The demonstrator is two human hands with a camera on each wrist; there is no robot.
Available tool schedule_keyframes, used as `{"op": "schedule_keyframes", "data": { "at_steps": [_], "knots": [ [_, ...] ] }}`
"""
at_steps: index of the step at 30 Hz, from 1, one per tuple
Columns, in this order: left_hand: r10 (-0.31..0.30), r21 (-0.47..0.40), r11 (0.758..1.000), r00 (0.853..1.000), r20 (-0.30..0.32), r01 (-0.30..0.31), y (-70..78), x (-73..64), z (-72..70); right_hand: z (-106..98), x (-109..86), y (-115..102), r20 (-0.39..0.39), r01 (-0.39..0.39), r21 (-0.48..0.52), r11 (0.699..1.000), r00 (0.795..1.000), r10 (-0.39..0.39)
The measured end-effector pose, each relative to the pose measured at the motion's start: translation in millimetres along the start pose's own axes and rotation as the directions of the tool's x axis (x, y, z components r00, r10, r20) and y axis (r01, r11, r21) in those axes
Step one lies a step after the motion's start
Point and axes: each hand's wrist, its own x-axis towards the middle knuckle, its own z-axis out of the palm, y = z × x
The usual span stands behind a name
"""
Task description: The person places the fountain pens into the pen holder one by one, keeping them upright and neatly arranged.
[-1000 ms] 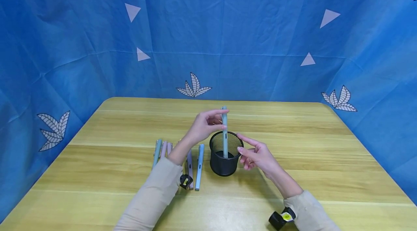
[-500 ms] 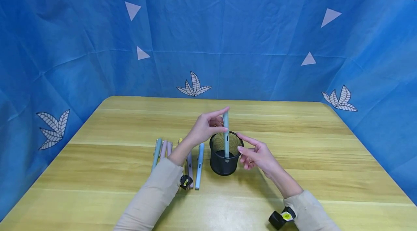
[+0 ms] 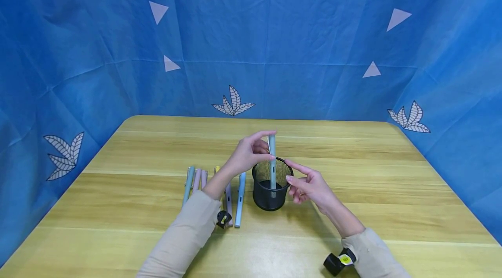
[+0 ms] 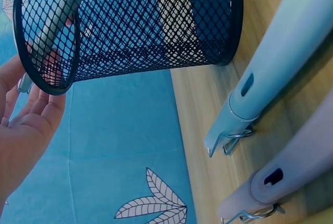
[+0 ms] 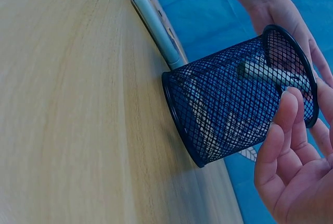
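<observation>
A black mesh pen holder (image 3: 268,201) stands upright on the wooden table in the head view. My left hand (image 3: 247,154) pinches a pale green pen (image 3: 273,168) upright over it, index finger at the pen's top and thumb lower on the barrel. The pen's lower end is inside the holder; in the right wrist view that tip (image 5: 250,70) shows through the mesh, above the holder's bottom. My right hand (image 3: 311,188) holds the holder at its right side, index finger and thumb at the rim. Its other fingers (image 5: 289,112) are curled close to the mesh.
Left of the holder several pens lie on the table (image 3: 353,173): a light blue pen (image 3: 240,201), a purple pen (image 3: 229,206), a green pen (image 3: 188,185) and others partly hidden under the left forearm. A blue patterned curtain (image 3: 313,42) hangs behind the table.
The pen has shifted slightly right and sunk a little in the holder, with the left index finger now over its top. The right hand and holder have stayed in place.
</observation>
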Motion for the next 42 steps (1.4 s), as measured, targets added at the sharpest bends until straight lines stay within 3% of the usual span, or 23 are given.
{"op": "schedule_keyframes", "data": {
  "at_steps": [3,13,20,26,42],
  "knots": [
    [0.013,0.013,1.0,1.0,-0.003,-0.013,11.0,-3.6,-0.5,0.1,-0.1,-0.2,-0.002,-0.002,0.005,1.0,1.0,0.002],
    [0.012,-0.016,1.0,1.0,0.027,-0.012,13.7,-5.5,-0.7,0.5,-0.3,-1.2,0.0,-0.004,0.005,1.0,1.0,0.004],
    [-0.025,-0.03,0.999,0.999,0.023,0.026,-12.2,3.4,3.0,0.5,-0.3,-1.1,-0.001,-0.009,-0.001,1.0,1.0,0.009],
    [-0.034,-0.004,0.999,0.999,0.023,0.035,-13.9,3.2,4.2,0.6,-0.6,-0.1,-0.001,-0.007,0.004,1.0,1.0,0.007],
    [0.02,0.098,0.995,0.999,0.034,-0.023,-20.5,3.6,5.4,0.5,0.4,1.8,-0.008,-0.006,-0.002,1.0,1.0,0.006]
  ]
}}
